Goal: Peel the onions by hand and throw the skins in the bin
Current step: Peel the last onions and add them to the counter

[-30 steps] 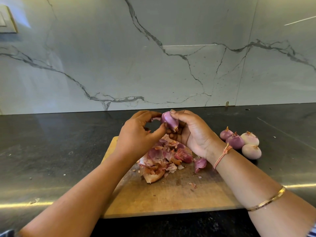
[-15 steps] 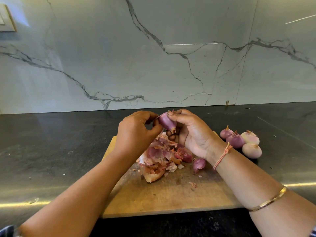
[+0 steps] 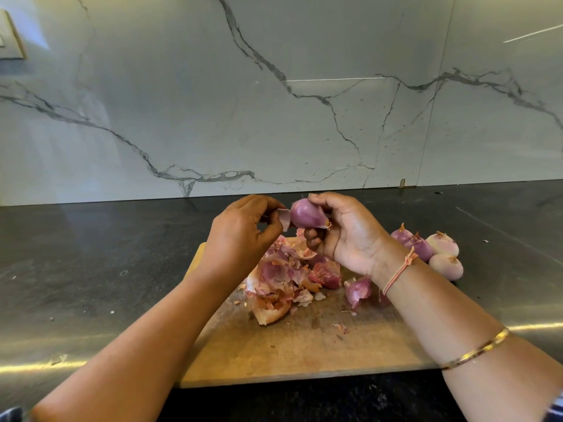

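Onion in right hand; left hand now peels skin flap away.

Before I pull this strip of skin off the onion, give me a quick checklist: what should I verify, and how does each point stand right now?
1. Grip on the onion: ok, the right hand curls round it.
2. Hold on the skin strip: ok, the left hand pinches it.
3. Drop zone: ok, both hands are above the cutting board.
4. Skins binned: not ok, the skin pile lies on the board.
5. Bin within reach: cannot tell, none in view.
6. The set-aside onions kept away from the skins: ok, on the counter right of the board.
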Demonstrator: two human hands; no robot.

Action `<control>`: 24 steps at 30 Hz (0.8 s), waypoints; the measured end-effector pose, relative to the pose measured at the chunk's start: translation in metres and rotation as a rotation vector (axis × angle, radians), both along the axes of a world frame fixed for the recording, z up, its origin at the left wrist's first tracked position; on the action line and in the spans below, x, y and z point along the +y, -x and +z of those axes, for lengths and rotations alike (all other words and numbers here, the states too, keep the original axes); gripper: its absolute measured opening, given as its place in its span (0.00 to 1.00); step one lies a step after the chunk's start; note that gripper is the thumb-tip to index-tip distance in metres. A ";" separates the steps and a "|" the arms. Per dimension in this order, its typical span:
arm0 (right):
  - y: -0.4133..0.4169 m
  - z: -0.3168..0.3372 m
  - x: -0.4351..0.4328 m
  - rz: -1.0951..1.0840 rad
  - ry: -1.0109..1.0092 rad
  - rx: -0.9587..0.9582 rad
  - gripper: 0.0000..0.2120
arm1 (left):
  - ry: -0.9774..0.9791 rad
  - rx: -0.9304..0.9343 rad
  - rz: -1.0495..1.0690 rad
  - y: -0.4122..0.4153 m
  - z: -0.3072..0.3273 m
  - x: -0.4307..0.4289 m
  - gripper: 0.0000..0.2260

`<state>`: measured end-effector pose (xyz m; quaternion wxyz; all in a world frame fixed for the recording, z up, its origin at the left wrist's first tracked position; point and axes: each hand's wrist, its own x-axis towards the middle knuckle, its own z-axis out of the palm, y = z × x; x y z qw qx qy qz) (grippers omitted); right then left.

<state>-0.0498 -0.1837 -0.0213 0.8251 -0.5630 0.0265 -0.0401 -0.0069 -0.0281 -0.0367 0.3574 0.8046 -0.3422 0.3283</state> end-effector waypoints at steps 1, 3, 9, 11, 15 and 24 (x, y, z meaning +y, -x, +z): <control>0.000 0.000 0.001 0.001 0.000 0.000 0.13 | 0.008 0.030 0.009 -0.001 0.000 0.000 0.07; -0.001 -0.001 0.002 0.012 -0.007 0.005 0.15 | 0.011 0.071 0.025 -0.002 -0.001 0.001 0.07; -0.001 0.000 0.001 0.035 -0.025 -0.004 0.13 | 0.073 0.112 0.051 0.000 0.000 0.000 0.05; -0.001 0.000 0.001 0.035 -0.043 0.019 0.13 | 0.071 0.118 0.062 0.000 0.000 -0.001 0.05; -0.001 0.001 -0.003 0.020 -0.105 0.023 0.11 | 0.123 0.211 0.122 -0.004 0.001 0.003 0.05; 0.001 0.000 0.000 0.010 0.028 -0.044 0.08 | 0.026 0.251 0.028 0.001 0.000 0.000 0.05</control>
